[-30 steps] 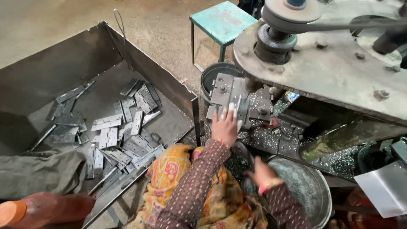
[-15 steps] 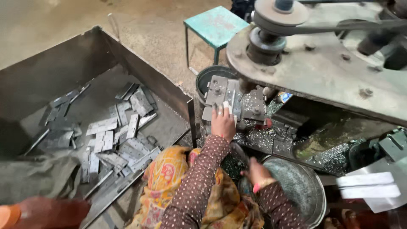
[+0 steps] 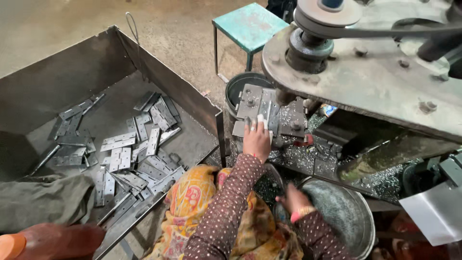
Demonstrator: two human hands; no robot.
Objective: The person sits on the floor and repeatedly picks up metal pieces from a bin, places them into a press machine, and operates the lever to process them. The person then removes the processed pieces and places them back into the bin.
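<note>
Hinge plate (image 3: 267, 111) pressed by left hand's (image 3: 256, 139) flat fingers.

A large metal tray (image 3: 72, 77) holds scattered flat grey hinges (image 3: 118, 142).

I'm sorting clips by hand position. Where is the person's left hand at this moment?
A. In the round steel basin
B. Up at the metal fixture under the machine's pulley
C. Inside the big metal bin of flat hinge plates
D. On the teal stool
B: the left hand presses its fingers on the metal fixture, away from the bin.
</note>
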